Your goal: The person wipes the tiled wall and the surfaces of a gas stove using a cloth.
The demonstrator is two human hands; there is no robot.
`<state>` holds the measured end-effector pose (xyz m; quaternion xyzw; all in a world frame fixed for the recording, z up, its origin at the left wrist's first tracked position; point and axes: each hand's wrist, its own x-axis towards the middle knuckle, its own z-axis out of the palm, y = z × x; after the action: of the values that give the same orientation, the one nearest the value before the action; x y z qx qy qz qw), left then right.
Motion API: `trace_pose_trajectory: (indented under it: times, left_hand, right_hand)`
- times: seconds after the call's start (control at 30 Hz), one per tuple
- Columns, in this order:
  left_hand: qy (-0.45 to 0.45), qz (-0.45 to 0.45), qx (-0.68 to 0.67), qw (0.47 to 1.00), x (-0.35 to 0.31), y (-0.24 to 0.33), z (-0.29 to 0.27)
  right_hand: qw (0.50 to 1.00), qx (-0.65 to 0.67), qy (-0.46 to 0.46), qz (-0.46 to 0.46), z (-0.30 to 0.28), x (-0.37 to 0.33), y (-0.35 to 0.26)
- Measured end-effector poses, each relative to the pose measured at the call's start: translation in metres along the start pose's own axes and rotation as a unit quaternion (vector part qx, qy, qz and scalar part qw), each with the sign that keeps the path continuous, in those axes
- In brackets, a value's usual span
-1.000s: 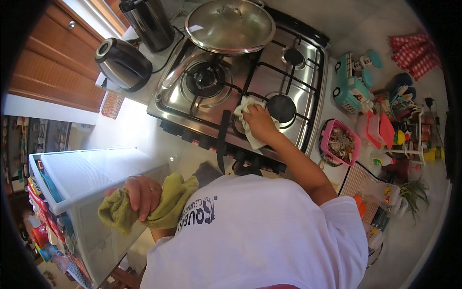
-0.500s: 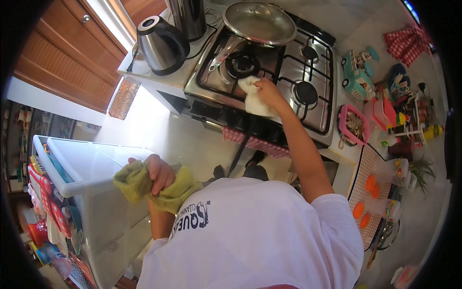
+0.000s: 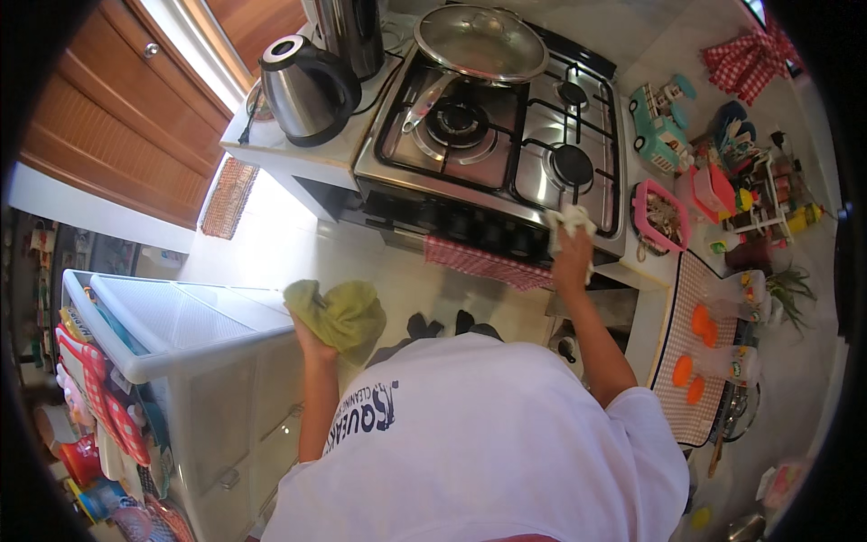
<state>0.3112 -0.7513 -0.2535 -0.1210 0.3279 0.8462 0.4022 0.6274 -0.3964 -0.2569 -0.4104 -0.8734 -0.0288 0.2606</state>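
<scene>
A crumpled white cloth [image 3: 571, 219] is in my right hand [image 3: 573, 257], which is closed on it at the front right edge of the gas stove [image 3: 379, 169]. Bunched in my left hand [image 3: 312, 341] is a green cloth [image 3: 341, 312], held over the floor beside the white plastic drawer unit; the cloth hides most of the fingers. On the stove's back left burner area rests a frying pan [image 3: 483, 43] covered by a glass lid, its patterned handle pointing toward the front left.
Left of the stove, an electric kettle [image 3: 302, 95] stands on the counter. A pink basket [image 3: 659, 217] and a teal toy-truck holder [image 3: 657, 135] sit to its right. The drawer unit [image 3: 208, 325] is at my left. A checked towel [image 3: 488, 262] hangs at the oven front.
My right hand has moved with the white cloth from the stove's front left area to its front right edge. My left hand has turned and shifted right with the green cloth.
</scene>
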Motion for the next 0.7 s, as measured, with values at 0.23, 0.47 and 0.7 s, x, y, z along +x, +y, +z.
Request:
trace_pose_trajectory:
  times: [0.23,0.47,0.7]
  left_hand:
    - [0.032,-0.12,0.086,0.989,-0.001,-0.046,-0.002]
    - [0.015,-0.152,0.079,0.985,0.0,-0.082,0.014]
    - [0.083,-0.154,0.096,0.98,-0.009,-0.068,-0.014]
  right_hand:
    - [0.958,0.197,-0.007,-0.208,0.096,0.083,-0.206]
    - [0.959,0.182,-0.042,-0.213,0.083,0.075,-0.176]
    - [0.967,0.092,-0.058,-0.229,0.052,0.055,-0.115]
